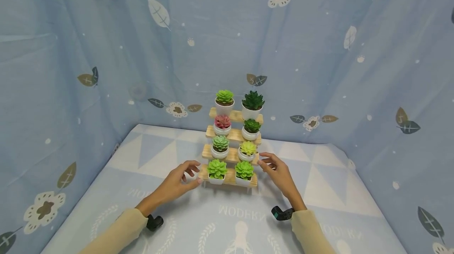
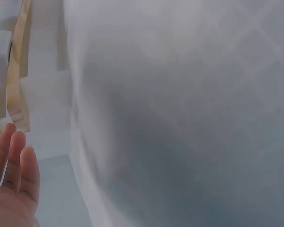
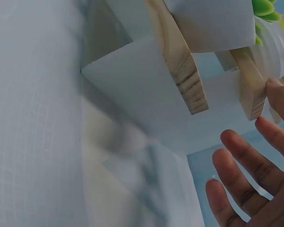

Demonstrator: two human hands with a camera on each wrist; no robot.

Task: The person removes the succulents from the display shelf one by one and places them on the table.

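A tiered stand with light wooden planks (image 1: 233,154) stands on the table, bearing small potted succulents two to a plank. My left hand (image 1: 176,183) is beside the left end of the lowest plank, its thumb tip right at that end and its fingers loosely bent. In the left wrist view, fingertips (image 2: 19,139) lie close to a plank end (image 2: 18,106). On the other side, my right hand (image 1: 280,173) has its thumb and index fingertips at the right end of the second plank from the bottom (image 3: 252,92). Its remaining fingers (image 3: 239,175) are spread, with nothing between them.
Two bright green succulents (image 1: 216,169) sit lowest; a red one (image 1: 222,121) and a dark green one (image 1: 253,100) stand higher up. Behind the stand hangs a blue flowered curtain (image 1: 213,49), which also encloses both sides. A patterned cloth (image 1: 241,210) covers the table.
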